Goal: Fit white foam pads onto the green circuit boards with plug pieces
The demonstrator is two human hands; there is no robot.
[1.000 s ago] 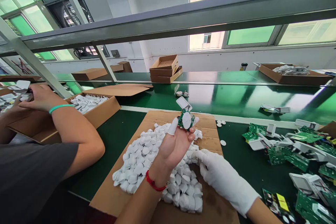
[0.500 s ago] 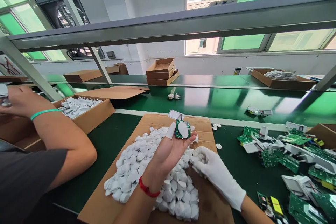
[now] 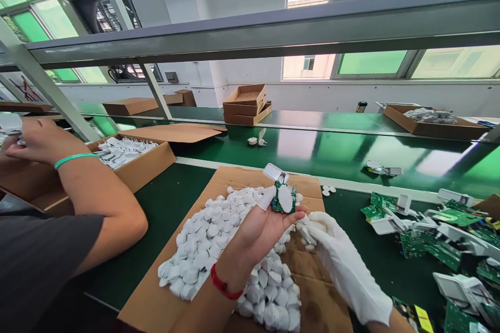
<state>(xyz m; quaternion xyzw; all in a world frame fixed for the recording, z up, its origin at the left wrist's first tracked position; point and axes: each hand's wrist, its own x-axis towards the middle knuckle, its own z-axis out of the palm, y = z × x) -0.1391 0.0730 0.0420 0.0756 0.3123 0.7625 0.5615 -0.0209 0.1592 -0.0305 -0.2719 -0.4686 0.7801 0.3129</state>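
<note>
My left hand [image 3: 260, 231], bare with a white cover on the thumb and a red bracelet at the wrist, holds a green circuit board [image 3: 277, 203] between thumb and fingers. A white oval pad [image 3: 285, 198] lies on the board's face, and a white plastic piece [image 3: 275, 173] sticks up behind it. Just to the right, my right hand [image 3: 326, 242] wears a white glove. Its fingers are curled together low over the right side of a heap of white pads [image 3: 209, 237]; what they pinch is hard to tell. The heap lies on a cardboard sheet [image 3: 318, 291].
Loose boards with white casings [image 3: 433, 229] are piled at right. Small white discs [image 3: 328, 190] lie beside the cardboard. At left, another person's arm [image 3: 113, 208] works near a box of white parts [image 3: 156, 169]. Behind runs a green belt [image 3: 312, 143] with a few assemblies.
The view has shifted slightly. My left hand and the board have moved a little right. My gloved hand has also moved right, over a disc on the table. Parts on the belt have slid left.
</note>
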